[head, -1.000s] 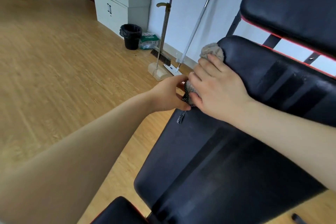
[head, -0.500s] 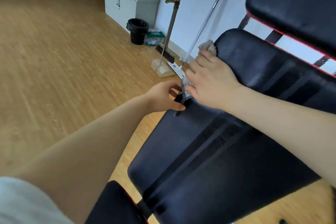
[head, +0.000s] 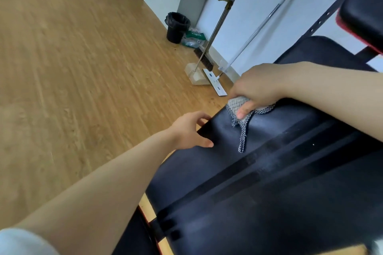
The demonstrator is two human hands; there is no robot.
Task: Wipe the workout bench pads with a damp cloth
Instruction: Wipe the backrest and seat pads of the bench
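Parted from the cloth's tail since the earlier frames: left grip (head: 192, 130), now clasping the left rim of the black padded surface (head: 269, 182), thumb on top and fingers curled over the edge, bracing rather than wiping. Just right of it, apart and not touching: damp cloth (head: 236, 103), grey with a checked border, bunched at the same rim, one loose tail trailing down across the padding. Over the bunch: right grip (head: 259, 89), clenched round the cloth with the thumb pressing it to the pad; shifted down from the rounded top end and out of the flat-palmed press of the earlier frames. Farther right: long stretch of padding with pale dusty streaks, apparently unwiped. Top right: second pad (head: 362, 12), red-trimmed, well apart from the cloth. Judged meaning: regrasp finished, top corner probably done, one-handed stroke down the length ready to start, most of the wiping seemingly ahead.
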